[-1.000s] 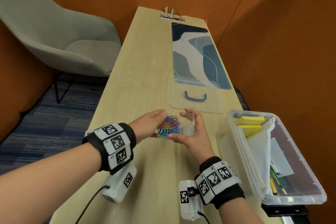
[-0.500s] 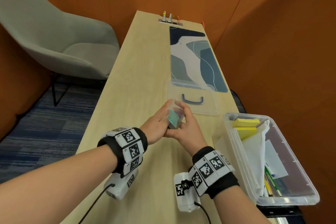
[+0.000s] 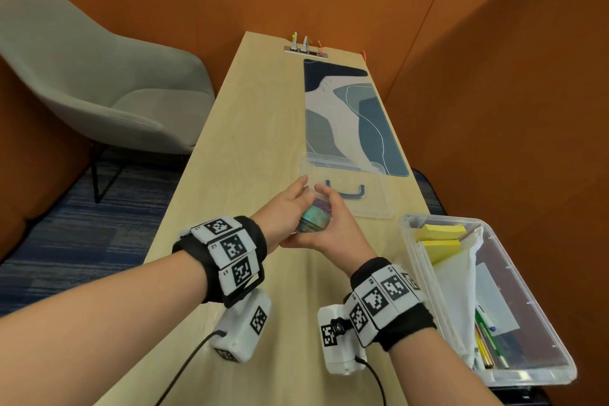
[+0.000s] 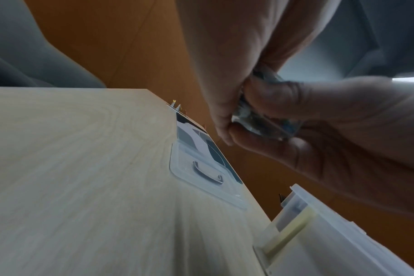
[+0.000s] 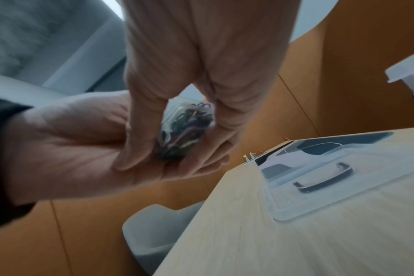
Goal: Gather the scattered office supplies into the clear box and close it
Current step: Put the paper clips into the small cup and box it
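Observation:
A small clear case of coloured paper clips (image 3: 313,217) is held above the wooden table between both hands. My left hand (image 3: 286,204) holds its left side and underside, while my right hand (image 3: 333,224) wraps its right side with curled fingers. In the right wrist view the paper clip case (image 5: 184,130) sits between the right hand's thumb and fingers, over the left palm. The case (image 4: 260,119) is mostly hidden in the left wrist view. The clear box (image 3: 425,273) stands open at the right edge, holding yellow sticky notes (image 3: 441,232), papers and pens.
The box's clear lid (image 3: 375,208), with a dark handle (image 3: 344,191), lies flat just beyond my hands. A patterned desk mat (image 3: 349,115) stretches behind it, with a power strip (image 3: 304,49) at the far end. A grey chair (image 3: 99,82) stands left of the table.
The case stood open on the table with the clips showing. Both hands have pressed it together and lifted it slightly forward and up.

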A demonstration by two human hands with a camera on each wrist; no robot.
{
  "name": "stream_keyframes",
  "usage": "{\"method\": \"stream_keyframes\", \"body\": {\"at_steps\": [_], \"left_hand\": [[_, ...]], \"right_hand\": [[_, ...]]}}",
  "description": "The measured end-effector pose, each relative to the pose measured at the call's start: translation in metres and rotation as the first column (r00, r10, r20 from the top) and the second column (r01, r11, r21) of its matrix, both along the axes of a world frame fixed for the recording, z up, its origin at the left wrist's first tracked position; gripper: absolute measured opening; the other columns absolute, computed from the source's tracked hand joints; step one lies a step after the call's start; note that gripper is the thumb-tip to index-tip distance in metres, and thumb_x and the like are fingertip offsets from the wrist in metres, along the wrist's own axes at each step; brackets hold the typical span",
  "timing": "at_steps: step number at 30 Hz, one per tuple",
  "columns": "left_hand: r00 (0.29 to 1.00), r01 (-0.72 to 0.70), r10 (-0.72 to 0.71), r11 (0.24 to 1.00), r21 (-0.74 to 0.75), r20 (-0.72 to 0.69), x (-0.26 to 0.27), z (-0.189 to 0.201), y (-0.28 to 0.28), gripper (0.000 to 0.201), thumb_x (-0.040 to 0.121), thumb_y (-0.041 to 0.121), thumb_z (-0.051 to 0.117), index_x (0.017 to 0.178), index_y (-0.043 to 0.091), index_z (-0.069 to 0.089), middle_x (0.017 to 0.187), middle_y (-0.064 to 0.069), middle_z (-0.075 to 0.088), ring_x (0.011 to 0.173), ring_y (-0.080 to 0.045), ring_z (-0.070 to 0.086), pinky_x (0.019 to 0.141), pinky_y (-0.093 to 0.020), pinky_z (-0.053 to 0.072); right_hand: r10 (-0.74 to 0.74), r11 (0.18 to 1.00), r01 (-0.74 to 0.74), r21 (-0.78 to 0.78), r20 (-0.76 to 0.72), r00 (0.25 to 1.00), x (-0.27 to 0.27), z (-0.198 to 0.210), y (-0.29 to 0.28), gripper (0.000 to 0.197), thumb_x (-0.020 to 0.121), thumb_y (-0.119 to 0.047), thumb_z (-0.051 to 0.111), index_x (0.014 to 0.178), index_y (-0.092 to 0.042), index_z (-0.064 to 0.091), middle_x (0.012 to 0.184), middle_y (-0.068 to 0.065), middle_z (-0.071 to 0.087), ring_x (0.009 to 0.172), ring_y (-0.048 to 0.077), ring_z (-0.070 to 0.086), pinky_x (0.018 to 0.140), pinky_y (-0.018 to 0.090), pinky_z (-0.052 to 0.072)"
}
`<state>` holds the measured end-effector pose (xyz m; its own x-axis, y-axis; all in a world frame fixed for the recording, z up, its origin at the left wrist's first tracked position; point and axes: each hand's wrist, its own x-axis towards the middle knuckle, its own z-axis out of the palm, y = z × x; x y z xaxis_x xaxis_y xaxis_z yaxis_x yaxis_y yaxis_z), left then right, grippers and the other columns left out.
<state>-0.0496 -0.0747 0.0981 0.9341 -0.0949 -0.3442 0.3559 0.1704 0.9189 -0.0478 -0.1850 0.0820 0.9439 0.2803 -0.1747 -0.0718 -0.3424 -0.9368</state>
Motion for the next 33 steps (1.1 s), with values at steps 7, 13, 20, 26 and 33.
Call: {"method": "stream_keyframes", "body": {"at_steps": [7, 13, 20, 26, 33], "left_hand": [[0.997, 0.008, -0.015, 0.996, 0.089, 0.081, 0.008, 0.009, 0.003, 0.034, 0.097, 0.009, 0.040, 0.128, 0.003, 0.052, 0.120, -0.014, 0.060, 0.093, -0.015, 0.059, 0.072, -0.015, 0.049], [0.983, -0.022, -0.020, 0.974, 0.227, 0.184, 0.011, 0.008, -0.007, 0.029, 0.094, 0.019, 0.051, 0.118, 0.010, 0.063, 0.120, -0.010, 0.065, 0.112, -0.020, 0.060, 0.103, -0.034, 0.045], [0.945, -0.254, 0.186, 0.936, 0.244, 0.269, 0.015, 0.006, -0.033, 0.014, 0.086, 0.026, 0.061, 0.090, 0.021, 0.074, 0.093, -0.003, 0.072, 0.084, -0.019, 0.064, 0.086, -0.034, 0.051], [0.912, -0.342, 0.261, 0.909, 0.237, 0.316, 0.020, 0.015, -0.051, 0.020, 0.081, 0.033, 0.067, 0.065, 0.021, 0.068, 0.066, 0.001, 0.064, 0.065, -0.015, 0.056, 0.071, -0.033, 0.048], [0.900, -0.390, 0.324, 0.896, 0.210, 0.292, 0.025, 0.016, -0.069, 0.038, 0.085, 0.042, 0.060, 0.056, 0.016, 0.056, 0.064, -0.001, 0.060, 0.063, -0.017, 0.054, 0.068, -0.032, 0.049]], "right_hand": [[-0.004, 0.826, 0.192, 0.531, -0.335, 0.942, 0.008, 0.011, -0.018, 0.041, 0.089, -0.008, 0.056, 0.129, -0.006, 0.045, 0.124, 0.018, 0.058, 0.106, 0.031, 0.061, 0.077, 0.034, 0.057], [-0.091, 0.794, 0.274, 0.542, -0.340, 0.936, 0.015, 0.012, -0.030, 0.046, 0.092, -0.004, 0.052, 0.136, -0.003, 0.040, 0.133, 0.017, 0.052, 0.110, 0.030, 0.060, 0.075, 0.028, 0.058], [-0.153, 0.780, 0.272, 0.563, -0.250, 0.956, 0.019, 0.020, -0.044, 0.043, 0.093, -0.004, 0.049, 0.135, -0.008, 0.039, 0.127, 0.014, 0.051, 0.097, 0.018, 0.061, 0.067, 0.020, 0.058], [-0.059, 0.808, 0.222, 0.546, -0.300, 0.952, 0.022, 0.033, -0.061, 0.038, 0.096, -0.014, 0.048, 0.133, -0.009, 0.040, 0.135, 0.022, 0.047, 0.109, 0.031, 0.059, 0.064, 0.033, 0.060], [-0.026, 0.804, 0.191, 0.564, -0.287, 0.958, 0.021, 0.036, -0.083, 0.029, 0.096, -0.014, 0.047, 0.124, -0.009, 0.042, 0.131, 0.023, 0.048, 0.106, 0.032, 0.059, 0.062, 0.035, 0.060]]}}
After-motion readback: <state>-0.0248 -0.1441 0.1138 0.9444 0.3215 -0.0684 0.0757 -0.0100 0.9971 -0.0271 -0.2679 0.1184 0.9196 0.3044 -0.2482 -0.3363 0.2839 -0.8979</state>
